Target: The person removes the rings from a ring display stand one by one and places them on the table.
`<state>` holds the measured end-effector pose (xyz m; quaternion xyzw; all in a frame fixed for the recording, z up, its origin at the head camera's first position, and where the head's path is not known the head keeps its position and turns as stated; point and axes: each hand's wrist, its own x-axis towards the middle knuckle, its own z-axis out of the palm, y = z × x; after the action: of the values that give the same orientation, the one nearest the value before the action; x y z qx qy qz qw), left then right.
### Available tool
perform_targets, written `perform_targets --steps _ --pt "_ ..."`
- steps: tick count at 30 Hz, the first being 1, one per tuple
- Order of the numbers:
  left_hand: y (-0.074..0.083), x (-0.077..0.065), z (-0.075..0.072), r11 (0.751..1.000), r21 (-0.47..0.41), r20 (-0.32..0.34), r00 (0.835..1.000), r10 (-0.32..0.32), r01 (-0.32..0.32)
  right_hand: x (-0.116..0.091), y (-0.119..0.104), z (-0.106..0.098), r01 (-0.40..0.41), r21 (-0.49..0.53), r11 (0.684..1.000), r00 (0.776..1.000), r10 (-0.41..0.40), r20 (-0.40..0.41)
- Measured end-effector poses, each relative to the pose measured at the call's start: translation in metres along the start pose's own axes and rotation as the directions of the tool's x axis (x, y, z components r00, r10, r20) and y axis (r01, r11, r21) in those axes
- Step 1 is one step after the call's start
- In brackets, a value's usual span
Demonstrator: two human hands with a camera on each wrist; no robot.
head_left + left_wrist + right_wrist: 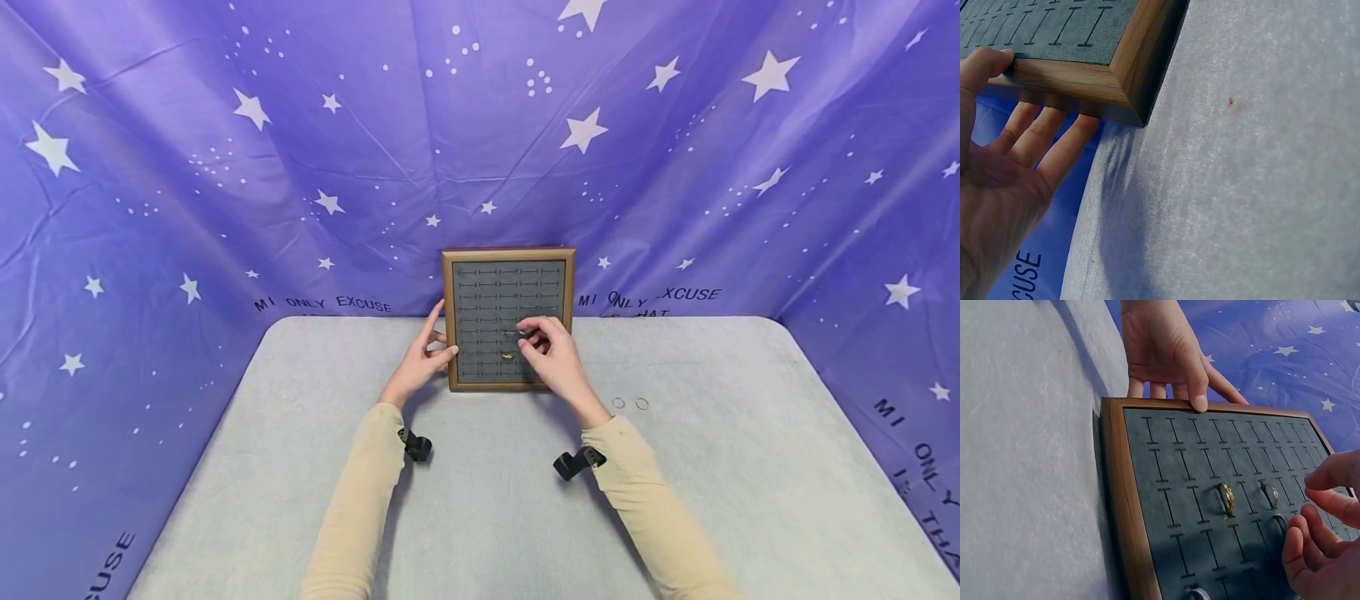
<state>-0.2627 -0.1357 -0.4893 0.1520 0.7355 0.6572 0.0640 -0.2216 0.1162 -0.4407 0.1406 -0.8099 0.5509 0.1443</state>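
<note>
A wood-framed ring display tray [512, 296], its grey pad cut with rows of slots, stands tilted up. My left hand [420, 364] grips its left edge, thumb on the frame's front and fingers at the side and behind. My right hand [557, 357] is over the lower right of the pad, fingers bent and apart. Right beside its fingertips a silver ring [1282, 520] sits in a slot. Another silver ring [1270, 495] and a gold ring [1227, 499] are slotted close by. One more silver ring [1199, 594] shows at the right wrist view's bottom edge.
A silver-toned ring [618, 403] and a gold-toned ring [642, 403] lie on the light grey tabletop [487, 500], right of the tray. A purple curtain [382, 125] with white stars hangs behind and along both sides.
</note>
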Motion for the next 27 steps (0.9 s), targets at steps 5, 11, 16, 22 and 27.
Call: perform_targets --steps 5,11,16,22,27 --pt "-0.001 -0.001 0.001 1.000 -0.003 -0.007 1.000 0.018 -0.018 0.002 -0.001 0.006 0.002 -0.064 0.998 1.000 -0.003 -0.019" --pt "-0.001 -0.001 0.001 1.000 -0.012 -0.011 1.000 0.023 -0.023 0.003 0.001 0.013 0.004 -0.133 0.991 0.999 -0.010 -0.047" --pt "-0.002 0.000 0.001 1.000 -0.010 -0.002 1.000 0.016 -0.016 0.004 0.003 0.018 -0.013 -0.169 0.986 0.997 0.000 -0.077" --pt "0.006 -0.002 0.001 1.000 -0.017 0.012 1.000 0.016 -0.015 0.005 0.001 0.021 -0.047 -0.215 0.976 0.995 0.028 -0.092" --pt "0.010 -0.004 0.001 1.000 -0.018 0.016 1.000 0.016 -0.015 0.005 -0.002 0.026 -0.090 -0.237 0.967 0.993 0.070 -0.091"
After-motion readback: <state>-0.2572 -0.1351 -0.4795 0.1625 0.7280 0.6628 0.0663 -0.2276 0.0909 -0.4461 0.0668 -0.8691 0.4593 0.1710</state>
